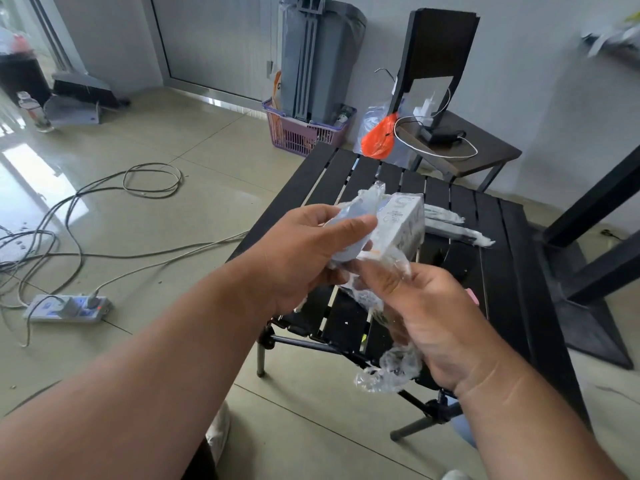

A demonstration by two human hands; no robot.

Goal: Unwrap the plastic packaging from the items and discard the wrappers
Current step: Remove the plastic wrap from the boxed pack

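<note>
While the loose tail of clear plastic wrap (391, 370) hangs off the heel of my right hand (426, 313), I note the grip: fingers curled around the film, pulling it down and toward me so it peels away from the pack. My left hand (304, 251) sits just beyond, fingers and thumb closed around the wrapped bundle, thumb laid across the top to hold it steady against the pull. The bundle is a white carton (403, 223) with what looks like a bluish item beside it under the film; that second item is too blurred to identify. Both hands hold the work in the air above the near end of the black slatted table (502, 271), probably so the wrap can fall free. Farther back on the table lie two long plastic-wrapped items (457, 230), not yet opened, I judge. Beyond, an orange bag (379, 140) hangs at a dark side table (485, 150). I see no obvious bin for wrappers within reach.
</note>
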